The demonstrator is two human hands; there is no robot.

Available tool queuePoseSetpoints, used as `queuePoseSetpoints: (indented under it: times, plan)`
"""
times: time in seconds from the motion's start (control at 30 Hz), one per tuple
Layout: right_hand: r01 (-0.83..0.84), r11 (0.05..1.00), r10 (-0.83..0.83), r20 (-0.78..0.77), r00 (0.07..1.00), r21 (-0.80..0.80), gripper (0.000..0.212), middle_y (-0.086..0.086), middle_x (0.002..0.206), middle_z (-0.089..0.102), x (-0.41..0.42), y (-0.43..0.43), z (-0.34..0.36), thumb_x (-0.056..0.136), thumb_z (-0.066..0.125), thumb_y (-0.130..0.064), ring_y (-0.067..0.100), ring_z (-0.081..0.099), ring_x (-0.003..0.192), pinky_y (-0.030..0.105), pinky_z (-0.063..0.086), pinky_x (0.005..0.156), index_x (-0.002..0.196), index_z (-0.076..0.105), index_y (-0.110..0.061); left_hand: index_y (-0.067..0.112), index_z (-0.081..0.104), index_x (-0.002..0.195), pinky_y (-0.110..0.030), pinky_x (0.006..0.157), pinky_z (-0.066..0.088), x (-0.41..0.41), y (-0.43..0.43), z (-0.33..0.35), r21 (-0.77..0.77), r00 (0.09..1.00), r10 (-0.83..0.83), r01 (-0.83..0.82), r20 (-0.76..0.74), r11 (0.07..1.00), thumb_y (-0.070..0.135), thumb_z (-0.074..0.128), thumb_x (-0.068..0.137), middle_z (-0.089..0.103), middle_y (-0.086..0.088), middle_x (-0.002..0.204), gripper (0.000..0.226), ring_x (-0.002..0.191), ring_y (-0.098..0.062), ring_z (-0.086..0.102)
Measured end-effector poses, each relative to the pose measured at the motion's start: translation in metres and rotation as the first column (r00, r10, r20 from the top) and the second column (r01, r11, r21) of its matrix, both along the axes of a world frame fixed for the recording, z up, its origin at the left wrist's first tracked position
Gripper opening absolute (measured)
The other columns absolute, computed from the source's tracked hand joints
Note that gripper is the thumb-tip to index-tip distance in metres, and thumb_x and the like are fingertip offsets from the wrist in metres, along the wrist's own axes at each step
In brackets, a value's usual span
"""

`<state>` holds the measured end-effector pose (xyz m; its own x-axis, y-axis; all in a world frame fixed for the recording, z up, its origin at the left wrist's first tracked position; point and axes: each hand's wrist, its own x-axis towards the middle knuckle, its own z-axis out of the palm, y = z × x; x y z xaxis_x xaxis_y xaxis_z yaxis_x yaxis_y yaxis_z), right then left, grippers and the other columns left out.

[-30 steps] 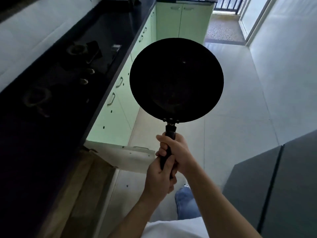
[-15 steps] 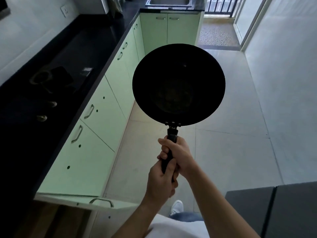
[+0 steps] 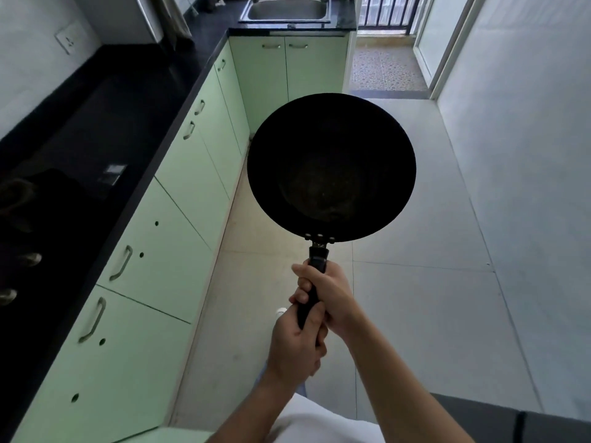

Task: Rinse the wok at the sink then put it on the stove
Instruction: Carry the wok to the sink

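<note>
Wok (image 3: pixel 331 167), round, black metal, with a straight black handle (image 3: pixel 317 262) riveted to its near rim, held out in the air with the open side toward the camera. Inside the wok, dark metal with faint pale specks low in the bowl; too dark to tell more. Right hand (image 3: pixel 326 292) wrapped round the handle just below the wok, fingers curled tight. Left hand (image 3: pixel 295 343) clamped round the handle's end, below the right hand and touching it.

Far beyond the wok's top rim, at the end of the room: rectangular stainless-steel sink (image 3: pixel 284 21) set in a black stone countertop (image 3: pixel 128 107), basin grey and shiny, back edge cut off by the frame.

Left of the wok: the same countertop running along a white wall, with pale green cabinet doors (image 3: pixel 179 174) and curved metal pulls beneath. Well left of the wok and lower: black gas stove (image 3: pixel 19 199) sunk in the countertop, one burner ring and two knobs (image 3: pixel 32 259) dimly visible. Up and left of the wok: white wall socket (image 3: pixel 70 41).

Under the wok and to its right: pale grey floor tiles (image 3: pixel 415 282), open from the cabinet fronts to the white wall on the right. Beyond the wok, upper right: pebbled threshold strip (image 3: pixel 387 68), dark railing (image 3: pixel 387 9), white door frame (image 3: pixel 447 43). Below and right of the wok, at the corner: edge of a dark grey flat surface (image 3: pixel 511 423). Wok's left rim clear of the cabinet fronts, over open floor.
</note>
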<state>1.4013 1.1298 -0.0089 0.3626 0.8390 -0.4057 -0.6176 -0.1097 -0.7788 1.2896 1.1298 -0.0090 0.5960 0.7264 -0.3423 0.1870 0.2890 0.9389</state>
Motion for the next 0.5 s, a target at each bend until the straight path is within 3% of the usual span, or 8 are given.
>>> queuePoseSetpoints:
  times: [0.23,0.5]
  plan:
    - [0.047,0.999,-0.047,0.014,0.999,-0.013,0.024,0.0,0.055,0.047,0.06,0.115,0.004,0.097,0.059,-0.003,0.012,0.048,0.044,0.032,0.056,0.058,0.077,0.048,-0.011,0.002,0.048,0.081,-0.018,0.034,0.028,0.061,0.12,0.002,-0.031,0.996,-0.071,0.073,0.053,0.997,0.017,0.047,0.099,0.038,0.002,0.05,0.024,0.034,-0.01,0.031]
    - [0.075,0.997,-0.074,0.03,0.997,-0.015,0.022,0.001,0.055,0.046,0.12,0.23,0.008,0.097,0.059,-0.003,0.013,0.047,0.044,0.034,0.055,0.059,0.079,0.048,-0.011,0.009,0.048,0.077,-0.018,0.034,0.028,0.12,0.239,0.006,-0.065,0.993,-0.095,0.099,0.069,0.993,0.02,0.047,0.099,0.038,0.0,0.052,0.025,0.035,-0.01,0.031]
